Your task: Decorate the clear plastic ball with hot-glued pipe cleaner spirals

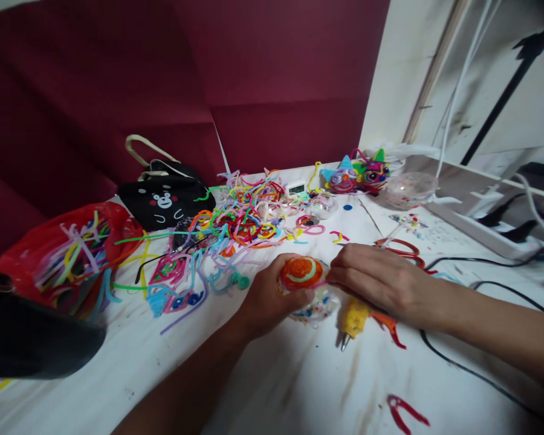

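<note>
Orange coiled disc (301, 272): near the middle of the view, a rounded orange spiral with a pale curved stripe, its face turned up. It looks round, a little wider than deep, so no clear long axis shows.
Left hand (269, 299): partly closed around the disc from its left, thumb across the near edge and fingers mostly hidden at the far side; it has hold of the disc.
Right hand (385, 284): on the opposite side, palm down, fingers together and bent, tips just beside the disc's right edge. Whether they pinch anything, I cannot tell.
Nearer hand: the left, touching the disc; the disc lies to the left of the right fingertips.
Clear vessel (317, 307): just under the disc's near side, dotted with coloured bits; whether the two are joined is unclear.
Glue gun (356, 317): partly beneath the right hand, yellow front end and metal tip angled toward the viewer.
Scissors (403, 244): red-handled, beyond the right hand.
Red-handled tool (405, 414): on the white table (299, 386), at the near right.
Craft-stem pile (242, 220): a bright tangle beyond the left hand, with a black bag (163, 202) behind it.
</note>
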A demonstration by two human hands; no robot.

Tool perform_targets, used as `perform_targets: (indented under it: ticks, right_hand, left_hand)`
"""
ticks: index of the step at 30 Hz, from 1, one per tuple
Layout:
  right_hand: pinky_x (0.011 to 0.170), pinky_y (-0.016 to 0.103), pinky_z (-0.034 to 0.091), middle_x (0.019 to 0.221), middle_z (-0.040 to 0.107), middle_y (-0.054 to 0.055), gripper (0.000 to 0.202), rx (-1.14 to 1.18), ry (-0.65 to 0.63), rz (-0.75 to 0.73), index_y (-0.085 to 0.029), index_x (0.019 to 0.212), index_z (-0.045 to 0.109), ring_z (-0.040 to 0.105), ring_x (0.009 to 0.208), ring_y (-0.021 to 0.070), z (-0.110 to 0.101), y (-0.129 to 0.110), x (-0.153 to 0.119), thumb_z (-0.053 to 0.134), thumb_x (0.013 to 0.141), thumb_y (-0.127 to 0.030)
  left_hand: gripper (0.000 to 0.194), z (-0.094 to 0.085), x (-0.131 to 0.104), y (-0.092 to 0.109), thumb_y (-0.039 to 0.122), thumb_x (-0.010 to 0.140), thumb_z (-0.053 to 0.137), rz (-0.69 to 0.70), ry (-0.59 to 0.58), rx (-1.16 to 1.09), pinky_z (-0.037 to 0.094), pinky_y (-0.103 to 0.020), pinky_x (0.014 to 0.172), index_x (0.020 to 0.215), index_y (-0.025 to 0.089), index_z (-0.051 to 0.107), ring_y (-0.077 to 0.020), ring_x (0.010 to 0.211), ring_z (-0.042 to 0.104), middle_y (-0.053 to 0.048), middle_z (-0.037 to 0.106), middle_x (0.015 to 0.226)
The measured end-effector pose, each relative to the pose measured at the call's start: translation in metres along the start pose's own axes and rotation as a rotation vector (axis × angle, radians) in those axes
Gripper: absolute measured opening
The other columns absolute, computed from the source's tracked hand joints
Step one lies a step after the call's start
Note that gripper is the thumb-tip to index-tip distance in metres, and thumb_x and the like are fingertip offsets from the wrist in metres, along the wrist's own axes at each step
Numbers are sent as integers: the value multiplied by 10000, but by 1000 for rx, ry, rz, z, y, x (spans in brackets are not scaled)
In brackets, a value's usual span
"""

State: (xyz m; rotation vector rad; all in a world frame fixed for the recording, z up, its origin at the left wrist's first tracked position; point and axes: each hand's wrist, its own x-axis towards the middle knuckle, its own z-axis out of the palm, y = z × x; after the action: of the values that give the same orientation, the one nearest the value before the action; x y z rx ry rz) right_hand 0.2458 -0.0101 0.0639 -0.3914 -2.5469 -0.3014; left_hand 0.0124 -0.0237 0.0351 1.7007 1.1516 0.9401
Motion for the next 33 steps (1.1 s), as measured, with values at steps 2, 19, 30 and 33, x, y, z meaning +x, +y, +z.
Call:
perform_targets:
  ticks: [2,19,30,33]
  right_hand:
    - [759,357,504,901,666,130,239,-33,1,-26,-140,1004,601,616,907,229,-2,1,1,363,1001,-149]
    - [609,248,450,747,662,-5,236,621,-25,663,-212,833,639,594,684,133,-6,17,2,554,926,-412]
    - [550,325,453,828,698,60,200,295,-475,788,-238,981,621,643,637,203,11,11,-90,570,877,-402]
    - [599,325,459,835,694,51,198,347,-585,825,-230,964,625,639,675,199,5,12,-84,577,869,-397]
  left_hand:
    - [461,0,-1,1,389,696,729,2,-8,0,463,-323,812,1095,190,610,-234,906,605,-47,683,1007]
    - [512,-1,2,-6,348,657,756,22,18,-78,481,-317,812,1114,186,594,-238,929,612,-55,675,1030]
    - [563,0,4,-11,363,674,764,73,153,-150,485,-352,881,1169,203,549,-246,990,617,-65,663,1097]
    - [595,0,1,-11,362,677,766,123,170,-101,476,-369,934,1199,198,532,-268,1071,603,-82,633,1170]
